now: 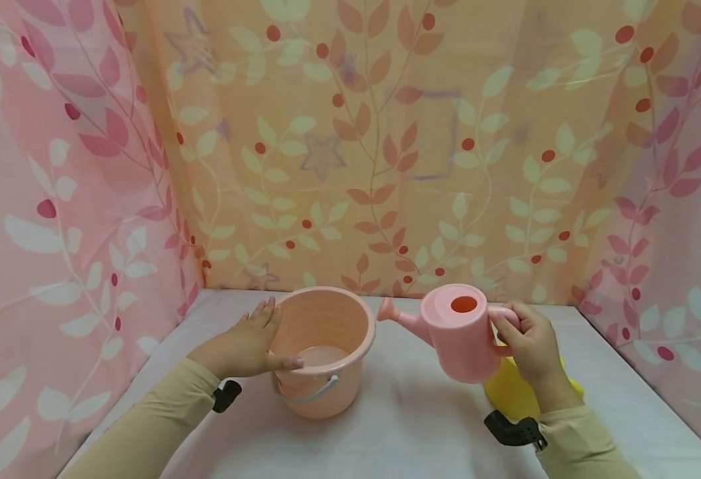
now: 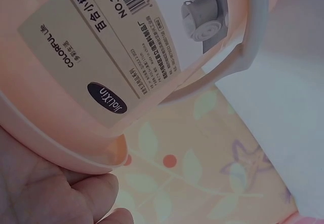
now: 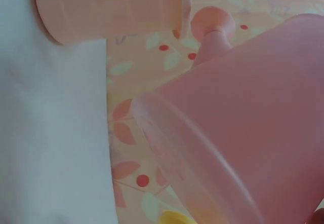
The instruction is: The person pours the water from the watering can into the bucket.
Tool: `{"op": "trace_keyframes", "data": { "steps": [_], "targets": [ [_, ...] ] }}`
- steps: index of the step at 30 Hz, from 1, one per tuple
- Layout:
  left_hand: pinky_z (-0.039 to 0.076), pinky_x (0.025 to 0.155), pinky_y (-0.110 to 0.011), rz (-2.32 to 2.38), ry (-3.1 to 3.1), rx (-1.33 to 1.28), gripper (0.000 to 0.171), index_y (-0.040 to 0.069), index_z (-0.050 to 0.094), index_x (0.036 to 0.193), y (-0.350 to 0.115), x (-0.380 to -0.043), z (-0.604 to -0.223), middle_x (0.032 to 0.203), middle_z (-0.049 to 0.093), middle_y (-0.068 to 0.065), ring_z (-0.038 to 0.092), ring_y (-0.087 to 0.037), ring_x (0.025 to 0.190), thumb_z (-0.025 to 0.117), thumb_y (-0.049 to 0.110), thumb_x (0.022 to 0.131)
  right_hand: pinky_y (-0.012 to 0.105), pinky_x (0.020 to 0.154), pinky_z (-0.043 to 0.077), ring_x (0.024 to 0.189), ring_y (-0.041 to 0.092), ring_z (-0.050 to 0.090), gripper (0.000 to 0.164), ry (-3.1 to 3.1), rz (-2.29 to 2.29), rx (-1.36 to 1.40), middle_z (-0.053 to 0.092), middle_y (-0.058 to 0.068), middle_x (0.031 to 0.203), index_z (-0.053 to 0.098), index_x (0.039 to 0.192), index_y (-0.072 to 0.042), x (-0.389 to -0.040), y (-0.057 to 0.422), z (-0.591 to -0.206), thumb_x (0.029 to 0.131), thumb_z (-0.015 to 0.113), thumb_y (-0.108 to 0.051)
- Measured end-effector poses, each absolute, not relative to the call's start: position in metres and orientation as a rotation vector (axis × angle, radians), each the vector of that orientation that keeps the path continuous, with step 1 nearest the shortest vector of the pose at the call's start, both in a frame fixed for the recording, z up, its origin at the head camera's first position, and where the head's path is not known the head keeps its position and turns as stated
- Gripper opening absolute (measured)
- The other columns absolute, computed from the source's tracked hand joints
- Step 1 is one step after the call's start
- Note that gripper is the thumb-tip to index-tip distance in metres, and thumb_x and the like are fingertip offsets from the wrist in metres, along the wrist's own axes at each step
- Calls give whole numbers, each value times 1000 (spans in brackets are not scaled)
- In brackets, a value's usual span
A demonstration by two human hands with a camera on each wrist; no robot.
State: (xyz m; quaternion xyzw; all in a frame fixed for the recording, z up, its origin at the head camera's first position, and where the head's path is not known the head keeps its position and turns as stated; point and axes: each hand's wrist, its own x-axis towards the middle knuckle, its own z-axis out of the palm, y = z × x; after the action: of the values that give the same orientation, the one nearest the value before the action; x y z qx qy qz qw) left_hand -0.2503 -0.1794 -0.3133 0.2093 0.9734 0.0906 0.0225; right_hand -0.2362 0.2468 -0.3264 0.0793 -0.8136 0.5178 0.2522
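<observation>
A peach plastic bucket (image 1: 329,392) stands upright on the white tabletop, its pale grey handle (image 1: 317,391) hanging down in front. My left hand (image 1: 239,346) rests on the bucket's left rim, fingers stretched out and thumb along the front edge. To the right, my right hand (image 1: 532,346) grips the handle of a pink watering can (image 1: 461,346), held raised and nearly level. Its spout head (image 1: 388,310) is just right of the bucket's rim. The left wrist view shows a printed label (image 2: 96,57) on the bucket. In the right wrist view, the can's body (image 3: 253,97) fills much of the picture.
A yellow object (image 1: 506,392) sits behind the right hand and the can, partly hidden, its kind unclear. Leaf-patterned cloth walls (image 1: 380,133) enclose the white tabletop (image 1: 410,432) at the back and both sides.
</observation>
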Motion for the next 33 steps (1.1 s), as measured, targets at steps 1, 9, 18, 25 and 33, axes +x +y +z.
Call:
{"op": "trace_keyframes", "data": {
  "steps": [1, 9, 18, 25, 33],
  "targets": [
    [11, 107, -57, 283, 3014, 646, 114, -10, 15, 141, -179, -250, -313, 148, 6, -29, 6, -41, 137, 49, 75, 73, 30, 52, 53, 63, 20, 48, 25, -2212, 1411, 198, 48, 7, 68, 53, 83, -2, -235, 246, -329, 91, 57, -25],
    [10, 107, -57, 298, 3013, 649, 114, -11, 15, 141, -180, -251, -313, 148, 6, -30, 6, -41, 136, 49, 74, 73, 28, 47, 51, 58, 19, 47, 26, -2143, 1490, 92, 46, 10, 63, 50, 76, -3, -235, 241, -341, 90, 59, -24],
    [10, 107, -57, 302, 3011, 646, 113, -10, 14, 141, -180, -248, -312, 148, 5, -29, 6, -41, 137, 50, 73, 74, 30, 47, 48, 60, 21, 45, 37, -2170, 1657, -59, 44, 8, 63, 47, 79, -1, -235, 232, -358, 89, 58, -36],
    [12, 106, -57, 284, 3021, 663, 114, -11, 15, 141, -180, -251, -314, 147, 6, -30, 7, -41, 136, 47, 75, 73, 26, 44, 46, 64, 20, 43, 45, -2166, 1752, -199, 43, 10, 66, 48, 85, 4, -241, 222, -375, 87, 60, -40],
    [12, 106, -58, 297, 3017, 667, 116, -12, 15, 141, -181, -252, -314, 147, 6, -30, 6, -41, 136, 46, 77, 72, 30, 44, 49, 62, 22, 43, 46, -2169, 1796, -216, 42, 12, 67, 44, 82, 4, -247, 212, -389, 91, 54, -40]
  ]
}}
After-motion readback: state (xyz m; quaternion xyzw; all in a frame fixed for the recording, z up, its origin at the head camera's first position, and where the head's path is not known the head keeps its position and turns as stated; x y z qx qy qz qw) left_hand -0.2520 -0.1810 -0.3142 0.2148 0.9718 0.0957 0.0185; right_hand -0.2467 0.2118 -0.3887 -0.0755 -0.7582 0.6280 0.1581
